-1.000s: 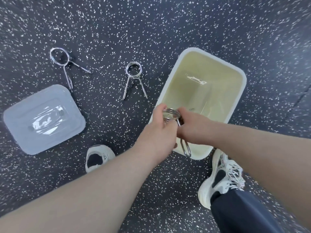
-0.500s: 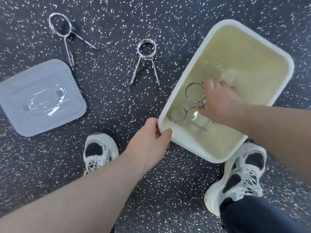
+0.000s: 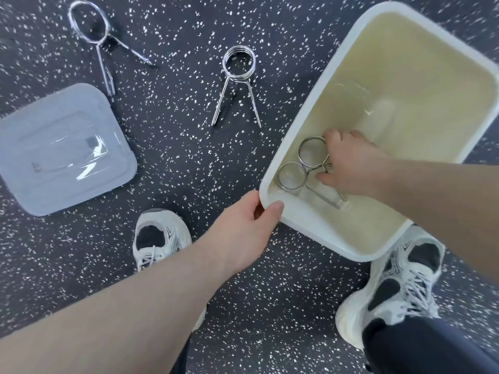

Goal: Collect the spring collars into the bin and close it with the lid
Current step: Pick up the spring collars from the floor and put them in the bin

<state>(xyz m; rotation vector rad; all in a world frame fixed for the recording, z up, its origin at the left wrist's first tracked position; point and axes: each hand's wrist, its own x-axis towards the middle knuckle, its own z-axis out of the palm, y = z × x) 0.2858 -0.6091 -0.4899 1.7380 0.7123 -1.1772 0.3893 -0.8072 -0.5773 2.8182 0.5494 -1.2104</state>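
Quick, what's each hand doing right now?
Left hand: closed on the near corner of the bin.
Right hand: inside the bin, holding a spring collar.

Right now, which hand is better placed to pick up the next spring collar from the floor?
Left. The left hand grips the bin's near corner, on the side where the nearer collar lies. The right hand is inside the bin, touching the two collars there.

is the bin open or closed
Open. The lid lies flat on the floor, apart from the bin, whose inside shows two spring collars.
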